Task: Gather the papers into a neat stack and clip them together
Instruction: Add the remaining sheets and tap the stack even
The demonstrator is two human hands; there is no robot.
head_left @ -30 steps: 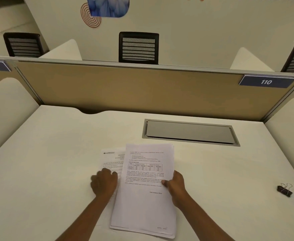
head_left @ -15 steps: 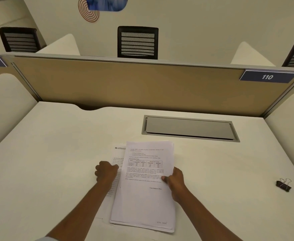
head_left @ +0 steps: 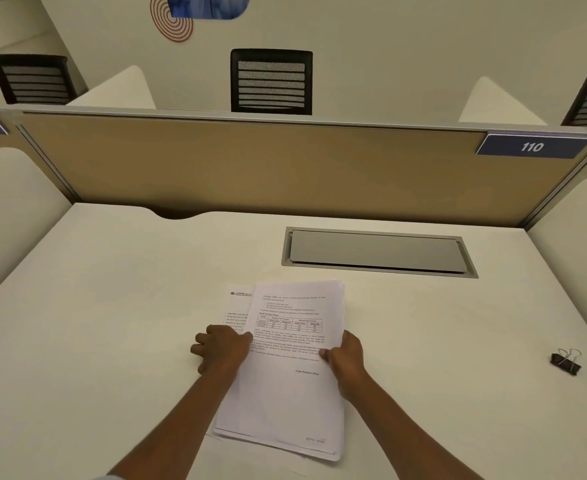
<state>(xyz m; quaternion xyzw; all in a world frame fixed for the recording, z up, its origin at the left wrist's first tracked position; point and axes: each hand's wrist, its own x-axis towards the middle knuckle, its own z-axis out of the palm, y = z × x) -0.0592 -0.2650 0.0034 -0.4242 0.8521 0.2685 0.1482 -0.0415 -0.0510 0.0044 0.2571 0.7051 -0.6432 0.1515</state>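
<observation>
A stack of white printed papers [head_left: 285,403] lies on the desk in front of me, tilted slightly. One lower sheet [head_left: 237,306] sticks out to the left from under the stack. My right hand [head_left: 345,363] pinches the stack's right edge, thumb on top. My left hand [head_left: 222,348] rests on the protruding sheet with fingers curled, touching the stack's left edge. A black binder clip [head_left: 566,362] with silver handles lies far to the right, apart from both hands.
The white desk [head_left: 112,323] is bounded by a tan partition [head_left: 250,168] at the back and white side panels. A grey cable hatch [head_left: 377,252] is set into the desk beyond the papers. Black chairs stand behind the partition.
My left hand has slid right along the protruding sheet, up against the stack's left edge. The sheet shows less than before. My right hand keeps its grip.
</observation>
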